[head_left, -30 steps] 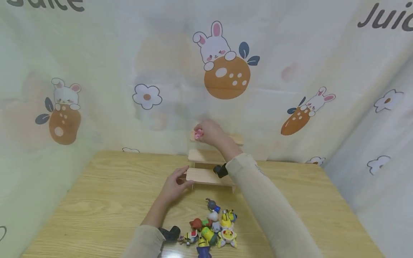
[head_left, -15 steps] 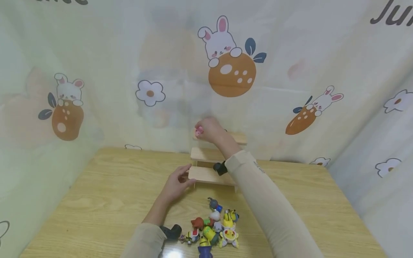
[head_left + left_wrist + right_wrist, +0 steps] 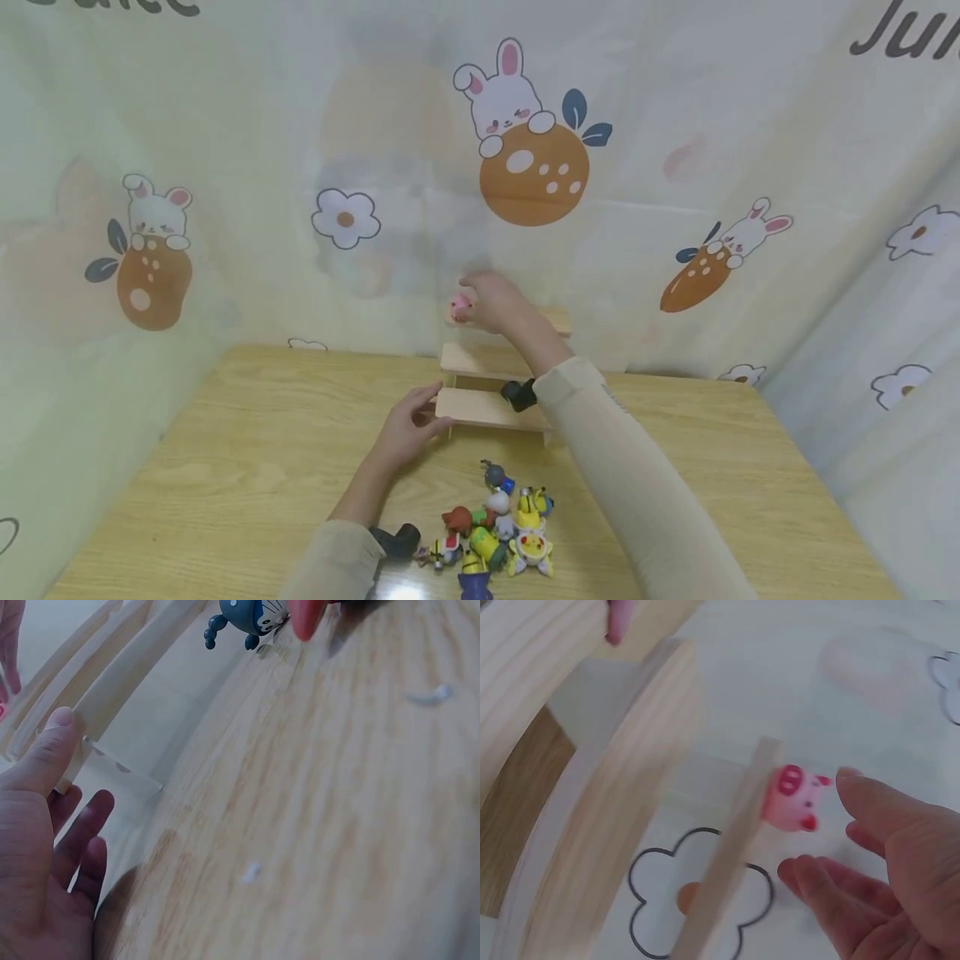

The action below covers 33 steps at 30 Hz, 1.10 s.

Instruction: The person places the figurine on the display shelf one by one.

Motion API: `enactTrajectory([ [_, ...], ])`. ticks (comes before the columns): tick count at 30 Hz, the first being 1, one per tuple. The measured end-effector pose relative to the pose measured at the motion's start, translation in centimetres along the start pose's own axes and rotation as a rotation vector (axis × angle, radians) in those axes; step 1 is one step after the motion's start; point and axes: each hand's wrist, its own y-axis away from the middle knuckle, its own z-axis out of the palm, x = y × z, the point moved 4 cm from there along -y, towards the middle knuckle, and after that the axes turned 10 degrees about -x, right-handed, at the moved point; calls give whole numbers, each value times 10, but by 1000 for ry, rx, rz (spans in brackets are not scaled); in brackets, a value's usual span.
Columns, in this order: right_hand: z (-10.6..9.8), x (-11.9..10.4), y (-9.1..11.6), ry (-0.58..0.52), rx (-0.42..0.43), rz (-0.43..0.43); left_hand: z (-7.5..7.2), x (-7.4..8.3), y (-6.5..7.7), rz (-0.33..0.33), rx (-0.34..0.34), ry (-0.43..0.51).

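Pig [image 3: 795,801] on top shelf [image 3: 733,847], right fingers [image 3: 819,891] now off

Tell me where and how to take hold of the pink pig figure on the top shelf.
Probably best to pinch the pink pig figure by its rounded sides, from above: it stands ears up, base against the top shelf, and its top faces the open-fingered right hand.
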Motion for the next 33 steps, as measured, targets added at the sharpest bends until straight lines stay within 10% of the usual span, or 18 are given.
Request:
enactTrajectory([
  [9, 6, 17, 58, -213, 121, 1, 2, 0, 0, -21, -7, -5],
  [20, 63, 57, 127, -352, 140, 64, 0, -9, 0, -42, -33, -29],
  [33, 104, 57, 149, -405, 119, 52, 1, -5, 0, -17, -29, -18],
])
